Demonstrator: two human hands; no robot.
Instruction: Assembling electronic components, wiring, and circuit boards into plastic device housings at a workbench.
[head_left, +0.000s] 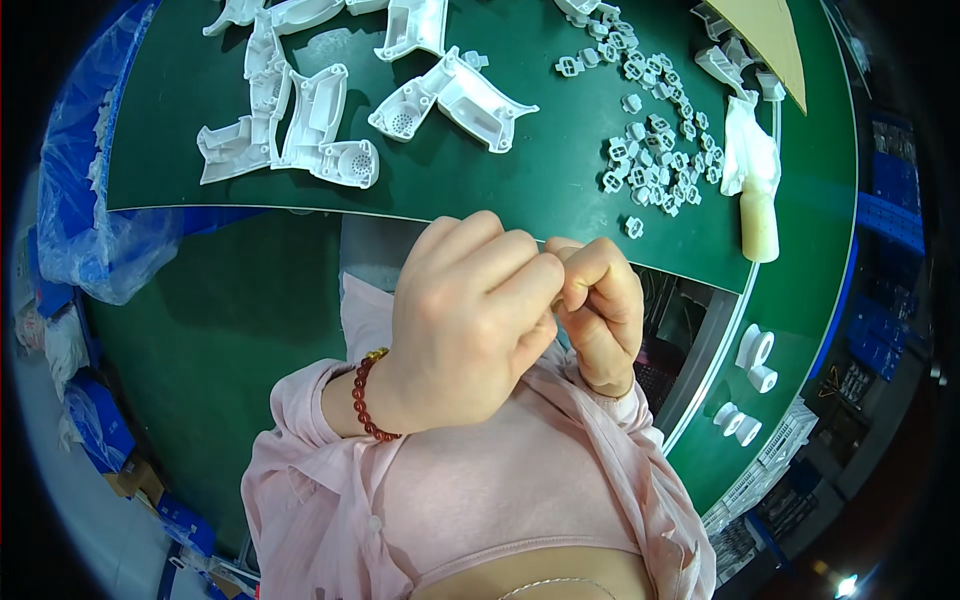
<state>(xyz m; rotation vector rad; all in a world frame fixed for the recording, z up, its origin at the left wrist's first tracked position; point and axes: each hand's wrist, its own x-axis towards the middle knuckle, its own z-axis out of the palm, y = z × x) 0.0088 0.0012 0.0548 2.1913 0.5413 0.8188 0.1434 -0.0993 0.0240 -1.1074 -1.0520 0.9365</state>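
Note:
My left hand (475, 310), with a beaded bracelet (362, 402) at its wrist, is curled with its back toward the view. Close against it, my right hand (605, 310) has its fingers bent in and the thumb pressed to them. Both are held together over the near edge of the green table (460, 185). Whatever lies between the fingertips is hidden. Beyond them, several white moulded plastic shells (318, 120) with perforated round ends lie at the left. Many small white plastic clips (660, 165) are scattered to the right.
A pale yellow cylinder (759, 225) with white wrapping stands at the right edge. White spool-shaped parts (757, 350) lie lower right. A yellow-tan board (765, 35) juts in at the top right. Plastic-lined blue bins (85, 170) stand along the left, and an open drawer (668, 320) sits below the table.

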